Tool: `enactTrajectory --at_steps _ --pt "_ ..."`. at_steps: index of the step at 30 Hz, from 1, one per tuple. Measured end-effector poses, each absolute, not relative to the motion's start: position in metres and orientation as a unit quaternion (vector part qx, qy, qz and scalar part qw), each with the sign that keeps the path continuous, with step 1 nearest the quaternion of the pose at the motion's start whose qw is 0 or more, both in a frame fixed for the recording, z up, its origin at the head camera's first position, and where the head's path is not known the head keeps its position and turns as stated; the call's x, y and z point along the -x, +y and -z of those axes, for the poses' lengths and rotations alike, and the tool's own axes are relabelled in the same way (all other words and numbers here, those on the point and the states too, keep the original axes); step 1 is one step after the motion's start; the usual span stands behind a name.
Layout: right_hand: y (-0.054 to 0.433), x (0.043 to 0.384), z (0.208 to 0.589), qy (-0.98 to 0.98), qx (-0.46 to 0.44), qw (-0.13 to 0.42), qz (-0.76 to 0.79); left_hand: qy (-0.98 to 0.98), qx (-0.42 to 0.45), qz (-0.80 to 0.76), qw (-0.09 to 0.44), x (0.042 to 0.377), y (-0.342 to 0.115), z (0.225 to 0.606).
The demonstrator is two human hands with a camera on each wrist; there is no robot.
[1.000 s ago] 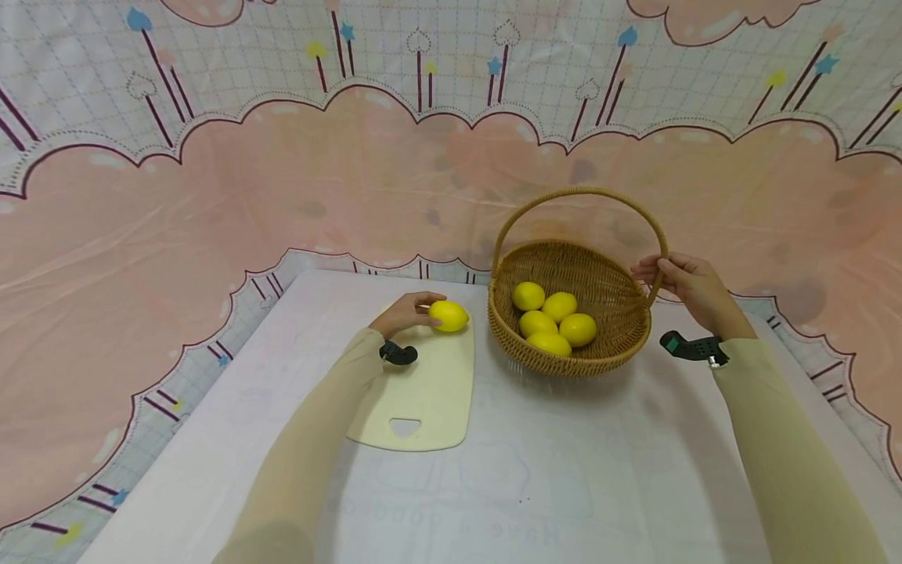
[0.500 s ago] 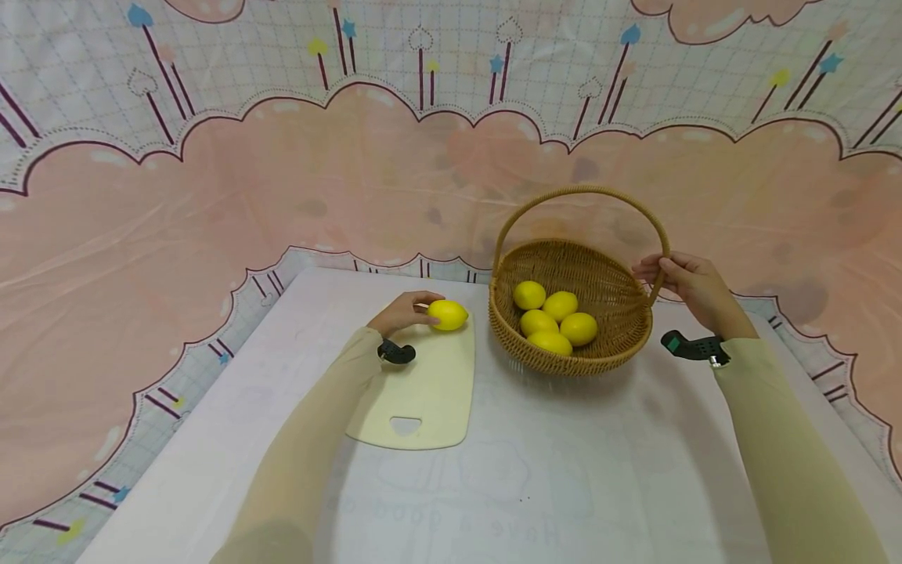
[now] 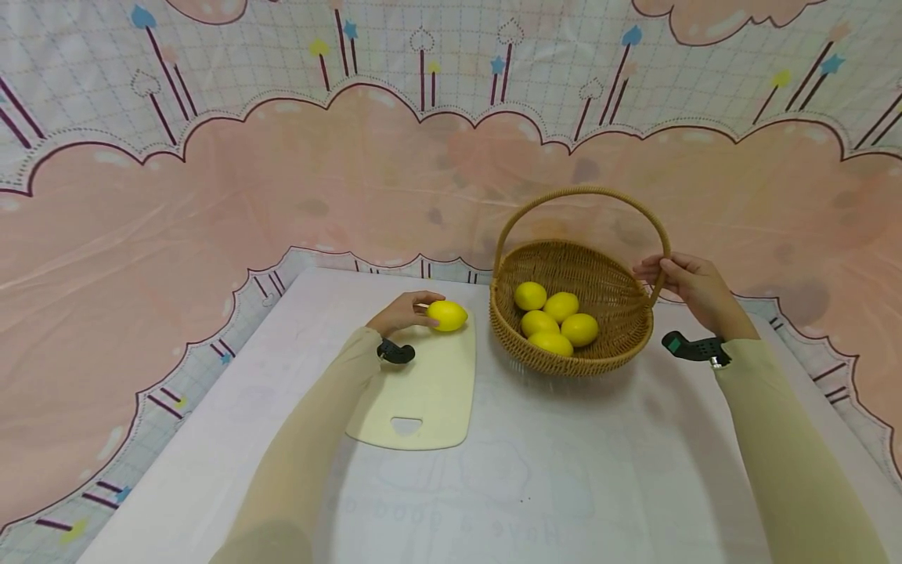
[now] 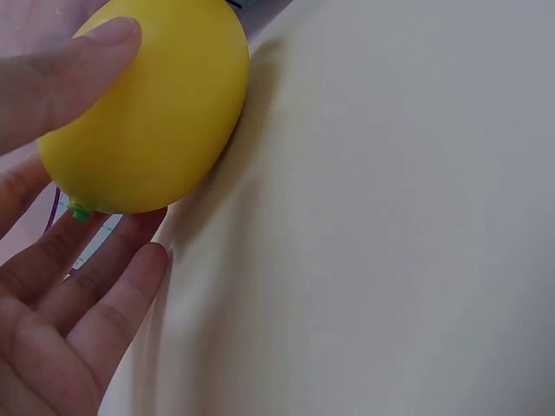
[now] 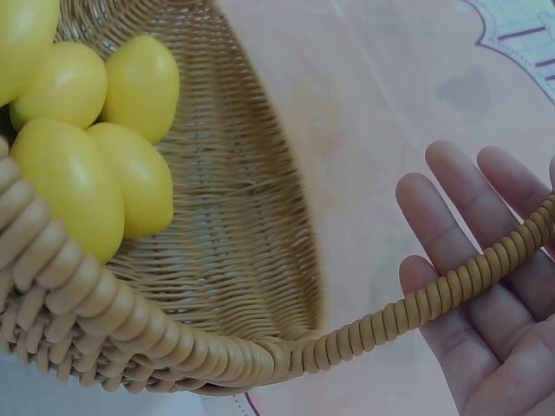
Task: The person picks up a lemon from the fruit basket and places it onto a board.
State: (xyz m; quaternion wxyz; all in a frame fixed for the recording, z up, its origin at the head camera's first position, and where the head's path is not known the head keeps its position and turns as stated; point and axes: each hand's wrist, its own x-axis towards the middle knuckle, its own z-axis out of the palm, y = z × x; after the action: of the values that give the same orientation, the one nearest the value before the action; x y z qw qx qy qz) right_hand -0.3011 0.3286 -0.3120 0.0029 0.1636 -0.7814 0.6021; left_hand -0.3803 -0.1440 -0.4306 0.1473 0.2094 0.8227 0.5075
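Near the far end of a cream cutting board [image 3: 430, 392], my left hand [image 3: 402, 313] pinches a yellow lemon [image 3: 448, 316]. In the left wrist view the thumb lies on the lemon [image 4: 165, 113], whose green stem end points down; the lower fingers are spread below it. To the right stands a wicker basket [image 3: 606, 274], its opening tilted toward me, holding several lemons [image 3: 579, 330]. My right hand [image 3: 694, 290] holds the right side of its arched handle [image 5: 434, 295] between thumb and fingers. The right wrist view shows those fingers extended behind the handle.
A white table [image 3: 564, 462] with faint printing lies under everything. Close behind the board and basket rises a pink and white patterned cloth [image 3: 366, 180]. Each wrist carries a black strap-on device.
Almost nothing differs. The left hand and its lemon have shifted very slightly to the left; the right hand and the basket keep their places.
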Motion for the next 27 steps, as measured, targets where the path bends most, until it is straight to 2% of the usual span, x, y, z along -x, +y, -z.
enactTrajectory --at_steps 11,27 --pt "0.328 0.301 0.312 -0.776 -0.169 0.002 -0.607 0.823 -0.215 -0.509 0.131 0.380 -0.148 0.425" --pt "0.330 0.302 0.313 -0.778 -0.165 0.003 -0.607 0.806 -0.239 -0.532 0.106 0.380 -0.144 0.379"
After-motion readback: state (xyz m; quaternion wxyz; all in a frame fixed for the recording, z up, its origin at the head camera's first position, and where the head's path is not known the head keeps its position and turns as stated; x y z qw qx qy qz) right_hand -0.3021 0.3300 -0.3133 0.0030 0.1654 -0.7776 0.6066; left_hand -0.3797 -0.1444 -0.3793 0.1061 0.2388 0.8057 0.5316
